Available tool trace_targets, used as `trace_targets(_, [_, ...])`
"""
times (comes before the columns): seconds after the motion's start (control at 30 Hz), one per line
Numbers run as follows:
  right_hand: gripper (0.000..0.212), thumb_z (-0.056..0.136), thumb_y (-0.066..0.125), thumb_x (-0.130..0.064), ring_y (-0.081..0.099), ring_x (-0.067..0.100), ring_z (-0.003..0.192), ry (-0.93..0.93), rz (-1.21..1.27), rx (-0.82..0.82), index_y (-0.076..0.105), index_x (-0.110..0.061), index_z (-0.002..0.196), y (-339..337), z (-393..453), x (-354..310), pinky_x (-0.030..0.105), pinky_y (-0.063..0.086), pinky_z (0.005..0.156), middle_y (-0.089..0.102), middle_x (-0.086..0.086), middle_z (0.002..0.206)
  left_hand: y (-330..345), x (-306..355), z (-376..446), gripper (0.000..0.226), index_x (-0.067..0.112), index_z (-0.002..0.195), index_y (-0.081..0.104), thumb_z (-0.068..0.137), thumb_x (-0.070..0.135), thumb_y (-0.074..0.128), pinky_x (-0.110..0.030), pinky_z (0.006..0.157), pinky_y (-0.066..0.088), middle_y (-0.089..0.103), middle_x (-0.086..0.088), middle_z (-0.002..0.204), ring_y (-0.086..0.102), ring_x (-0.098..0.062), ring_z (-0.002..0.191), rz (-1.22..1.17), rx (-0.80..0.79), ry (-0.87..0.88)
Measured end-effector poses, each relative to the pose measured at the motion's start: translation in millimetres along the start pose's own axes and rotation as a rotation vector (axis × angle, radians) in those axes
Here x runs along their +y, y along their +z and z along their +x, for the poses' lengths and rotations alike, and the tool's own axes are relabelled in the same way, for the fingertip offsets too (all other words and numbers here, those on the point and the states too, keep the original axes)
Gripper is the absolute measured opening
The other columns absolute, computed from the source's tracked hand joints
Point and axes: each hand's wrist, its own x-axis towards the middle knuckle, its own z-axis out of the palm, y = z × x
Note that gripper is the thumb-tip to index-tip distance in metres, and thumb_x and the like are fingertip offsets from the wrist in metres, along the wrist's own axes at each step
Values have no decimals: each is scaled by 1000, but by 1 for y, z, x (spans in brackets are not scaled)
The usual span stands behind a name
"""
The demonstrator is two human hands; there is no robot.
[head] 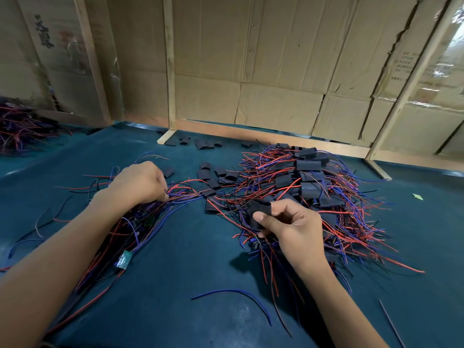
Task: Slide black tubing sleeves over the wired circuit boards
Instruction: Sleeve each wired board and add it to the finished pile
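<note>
Right hand (288,227) pinches a black sleeve (257,213) at frame centre, its long axis running up-down and its open end up. Left hand (140,183), centre-left and well apart, curls onto a wire bundle (150,222) trailing to lower left, a bare board (124,259) lying there. No containers; sleeved boards (308,177) are heaped at right on the mat (175,285).

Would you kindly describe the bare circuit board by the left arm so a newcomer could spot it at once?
Start at the left forearm on the blue table. Just to its right, a bundle of wires trails toward the viewer. At its near end lies a small green circuit board, the only plainly visible one with no black sleeve.
</note>
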Motion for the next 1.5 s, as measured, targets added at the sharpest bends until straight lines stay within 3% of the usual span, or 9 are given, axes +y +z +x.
trace_targets(0.2, [11,76,81,-12,68,27,63,26,168,-55,77,-13,86,5,-2,-1,39,61,62,74,4,86,-15,3,-1,12,29,77,71,78,31,83,-31,75,48,71,6,88,62,-14,80,-271,121,45])
trace_targets(0.3, [42,68,84,-22,72,36,77,132,275,-76,74,-1,104,9,0,-2,46,60,74,71,17,99,-19,7,-6,10,29,86,67,85,31,77,-39,92,51,73,5,97,65,-22,97,-361,320,115])
trace_targets(0.47, [60,75,85,-19,67,43,106,324,646,-193,55,1,123,8,2,-11,42,60,78,54,22,101,-21,27,-16,17,17,109,60,96,26,63,-40,88,49,71,-5,108,64,-29,102,-433,602,331])
trace_targets(0.57, [48,86,73,-25,71,36,106,409,780,-206,53,-3,123,3,3,-17,39,60,80,45,20,115,-22,37,-18,18,13,110,55,96,23,62,-44,87,50,69,-4,104,64,-29,98,-406,696,456])
trace_targets(0.7, [16,81,73,-21,74,31,100,500,954,-118,66,-7,80,0,4,-22,35,62,72,43,13,106,-13,49,-19,28,18,109,55,89,19,74,-23,88,51,61,11,91,59,0,82,-487,644,591])
trace_targets(0.87, [11,80,67,-14,77,22,83,492,1016,-67,75,-7,75,1,3,-24,28,62,62,65,20,93,22,76,-32,46,16,132,57,89,15,73,0,84,34,62,8,99,51,7,82,-562,540,789])
trace_targets(1.03, [13,77,66,-9,76,19,81,486,983,0,77,-6,72,0,4,-22,25,60,58,59,8,76,73,94,-48,52,6,144,47,94,-1,61,-19,95,41,54,-5,110,54,-12,99,-587,500,868])
trace_targets(1.17, [7,71,70,-9,76,17,74,442,932,32,77,-9,69,-3,4,-23,23,59,56,65,6,65,90,90,-56,38,7,121,55,88,-11,50,-17,86,41,46,3,110,51,-6,97,-631,484,849])
trace_targets(1.5, [11,70,79,-18,75,17,76,431,982,13,75,-12,79,-10,6,-24,26,60,56,73,11,83,84,87,-66,24,10,97,66,93,32,58,-39,80,44,56,0,92,51,-23,87,-367,552,888])
